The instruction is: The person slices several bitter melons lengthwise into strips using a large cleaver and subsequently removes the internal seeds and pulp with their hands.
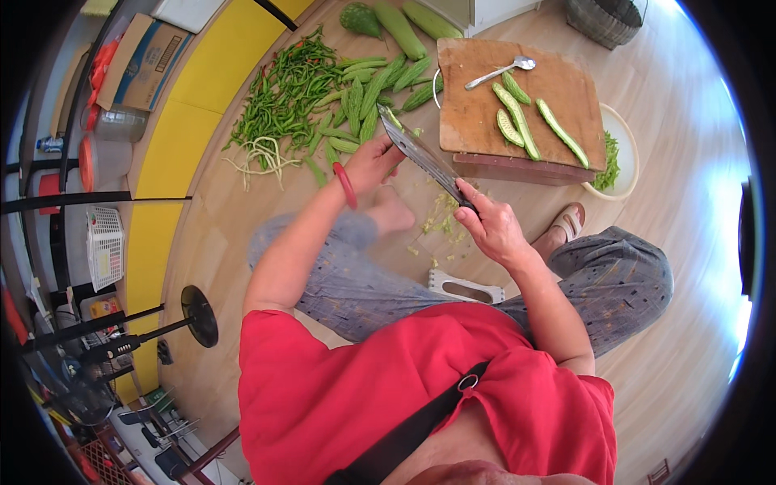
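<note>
Person sitting on floor, right hand (493,230) gripping cleaver (424,158) handle w/ fingers clenched, left hand (372,162) pinching a bitter gourd (390,118) piece against blade tip, cutting board (477,121) lying just beyond.

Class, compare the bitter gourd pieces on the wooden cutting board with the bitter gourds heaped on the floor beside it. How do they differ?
The bitter gourd pieces on the board are split lengthwise, with their pale insides showing; the heaped bitter gourds look whole, showing only bumpy green skin. The board pieces lie spread apart beside a spoon, while the floor ones overlap in a loose pile next to green chillies. Both are long, slim and green.
</note>
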The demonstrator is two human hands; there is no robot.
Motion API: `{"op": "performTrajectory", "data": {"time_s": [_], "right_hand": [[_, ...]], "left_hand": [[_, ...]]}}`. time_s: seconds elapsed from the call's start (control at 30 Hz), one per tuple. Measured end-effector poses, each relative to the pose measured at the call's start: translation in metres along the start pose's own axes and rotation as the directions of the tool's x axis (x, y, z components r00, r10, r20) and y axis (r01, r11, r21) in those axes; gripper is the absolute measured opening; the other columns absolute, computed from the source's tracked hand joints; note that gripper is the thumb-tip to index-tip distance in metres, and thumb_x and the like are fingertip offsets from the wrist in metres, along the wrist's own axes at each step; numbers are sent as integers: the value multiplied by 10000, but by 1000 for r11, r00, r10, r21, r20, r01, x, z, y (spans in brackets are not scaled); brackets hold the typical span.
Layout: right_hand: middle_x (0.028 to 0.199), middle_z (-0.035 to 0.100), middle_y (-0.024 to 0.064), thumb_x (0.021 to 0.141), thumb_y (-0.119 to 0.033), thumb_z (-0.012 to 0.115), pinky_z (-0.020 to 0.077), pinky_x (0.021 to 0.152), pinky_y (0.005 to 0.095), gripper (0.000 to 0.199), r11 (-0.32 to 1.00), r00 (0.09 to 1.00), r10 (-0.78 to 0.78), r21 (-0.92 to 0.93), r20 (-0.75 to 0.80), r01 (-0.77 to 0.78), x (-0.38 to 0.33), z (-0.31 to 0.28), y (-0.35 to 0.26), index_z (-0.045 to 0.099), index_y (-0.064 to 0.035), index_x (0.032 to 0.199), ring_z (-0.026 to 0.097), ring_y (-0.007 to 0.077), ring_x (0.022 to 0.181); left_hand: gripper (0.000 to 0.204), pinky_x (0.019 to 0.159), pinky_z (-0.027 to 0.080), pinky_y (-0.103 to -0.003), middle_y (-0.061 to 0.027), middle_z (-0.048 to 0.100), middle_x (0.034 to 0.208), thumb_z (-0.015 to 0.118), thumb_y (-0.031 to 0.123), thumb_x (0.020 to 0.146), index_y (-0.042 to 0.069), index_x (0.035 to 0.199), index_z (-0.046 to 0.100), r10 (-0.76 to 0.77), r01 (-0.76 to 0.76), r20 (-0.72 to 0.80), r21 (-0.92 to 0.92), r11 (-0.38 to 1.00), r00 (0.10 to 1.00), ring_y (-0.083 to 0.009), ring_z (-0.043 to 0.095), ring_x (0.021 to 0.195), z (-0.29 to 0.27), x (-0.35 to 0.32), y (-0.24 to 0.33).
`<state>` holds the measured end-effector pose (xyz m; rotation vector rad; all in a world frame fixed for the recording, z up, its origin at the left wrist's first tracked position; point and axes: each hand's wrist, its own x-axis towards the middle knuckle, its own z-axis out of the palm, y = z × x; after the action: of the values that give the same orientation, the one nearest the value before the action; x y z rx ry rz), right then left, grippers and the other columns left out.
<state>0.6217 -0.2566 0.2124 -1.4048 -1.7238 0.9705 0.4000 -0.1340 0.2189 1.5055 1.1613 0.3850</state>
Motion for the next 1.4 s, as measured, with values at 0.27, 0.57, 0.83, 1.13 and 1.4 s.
{"op": "performTrajectory", "data": {"time_s": [0.27,0.57,0.83,1.13,1.4], "right_hand": [[838,607,236,879,-330,499,468,695,423,423,977,969,213,-49,127,-208,8,8,-4,511,-12,1158,595,389,796],[549,433,1,923,-427,406,362,388,221,418,673,847,481,523,227,-523,17,22,11,480,-47,764,415,71,441],[565,443,-1,936,-356,415,346,389,206,345,764,914,398,525,73,-375,8,24,12,499,-37,836,410,61,430],[581,450,2,932,-330,435,352,376,210,306,702,892,446,591,71,-398,11,10,23,472,-53,808,410,67,424],[526,443,6,909,-359,476,347,384,225,338,499,855,512,782,81,-373,11,6,16,500,-41,795,407,69,412]], "left_hand": [[230,690,457,-277,-56,587,793,501,134,868,-3,1038,573,187,-180,20,384,906,982,-142,554,741,10,-8,-22],[301,512,421,-285,-52,518,670,441,348,916,58,899,519,-169,162,54,-664,730,984,-154,506,582,35,-4,-43],[333,471,407,-289,-73,532,679,429,375,922,56,962,513,-170,-27,-134,-855,518,976,-162,506,570,29,38,-48],[232,731,462,-253,-62,618,988,466,175,922,55,1120,489,-21,-118,-228,-578,807,973,-106,563,849,39,29,-30],[237,803,437,-273,-56,613,1033,538,-4,823,46,1054,522,401,-429,-237,-82,899,885,-140,563,905,68,9,-9]]}}
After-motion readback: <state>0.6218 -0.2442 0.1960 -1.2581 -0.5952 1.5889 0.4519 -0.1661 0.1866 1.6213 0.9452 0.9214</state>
